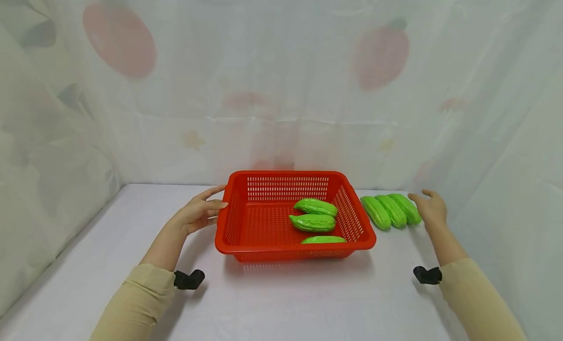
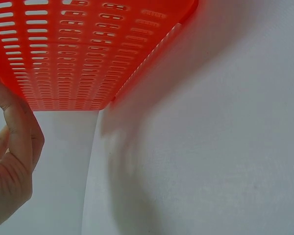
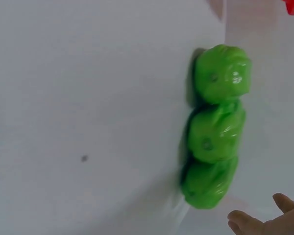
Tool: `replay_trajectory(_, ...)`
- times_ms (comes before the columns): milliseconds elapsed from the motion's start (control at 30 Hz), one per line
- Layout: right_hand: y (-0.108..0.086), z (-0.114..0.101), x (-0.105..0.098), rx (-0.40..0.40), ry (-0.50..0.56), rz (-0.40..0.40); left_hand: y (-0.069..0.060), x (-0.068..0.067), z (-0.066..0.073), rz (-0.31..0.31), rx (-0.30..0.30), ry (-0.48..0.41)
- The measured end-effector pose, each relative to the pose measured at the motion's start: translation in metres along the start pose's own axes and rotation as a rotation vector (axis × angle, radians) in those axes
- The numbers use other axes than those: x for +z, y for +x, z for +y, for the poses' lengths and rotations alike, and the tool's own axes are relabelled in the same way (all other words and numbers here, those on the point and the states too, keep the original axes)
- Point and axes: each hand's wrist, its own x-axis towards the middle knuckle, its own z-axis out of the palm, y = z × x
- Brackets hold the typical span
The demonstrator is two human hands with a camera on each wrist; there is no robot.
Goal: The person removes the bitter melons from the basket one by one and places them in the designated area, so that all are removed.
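A red plastic basket with slotted walls stands mid-table. My left hand holds its left rim, the thumb over the edge; the left wrist view shows bent fingers against the slotted wall. Inside, toward the right, lie three bright green bitter melons, the nearest partly hidden by the front wall. Three more bitter melons lie side by side on the table right of the basket. My right hand hovers just right of this row, fingers spread and holding nothing; its fingertips show at the lower right in the right wrist view.
A white-covered table carries everything. Pale curtains with faint fruit prints hang behind it and at both sides, the right one near my right arm. Each wrist wears a black camera mount.
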Motion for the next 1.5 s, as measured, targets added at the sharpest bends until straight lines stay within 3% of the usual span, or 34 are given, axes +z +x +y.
replay_trajectory(233, -0.004, -0.029, 0.002, -0.066, 0.065, -0.044, 0.0, 0.0, -0.001, -0.004, -0.001, -0.005)
replay_trajectory(567, -0.015, -0.09, 0.01, -0.161, 0.12, -0.074, 0.0, 0.001, 0.001, -0.012, 0.006, -0.007)
replay_trajectory(900, -0.026, -0.14, 0.024, -0.26, 0.255, -0.104, -0.001, -0.001, 0.001, -0.008, 0.006, -0.017)
replay_trajectory(1267, -0.032, -0.17, 0.051, -0.32, 0.371, -0.236, -0.002, 0.0, -0.001, -0.013, 0.008, -0.031)
replay_trajectory(1500, -0.029, -0.175, 0.068, -0.326, 0.368, -0.302, -0.001, 0.002, 0.0, -0.006, 0.004, -0.023)
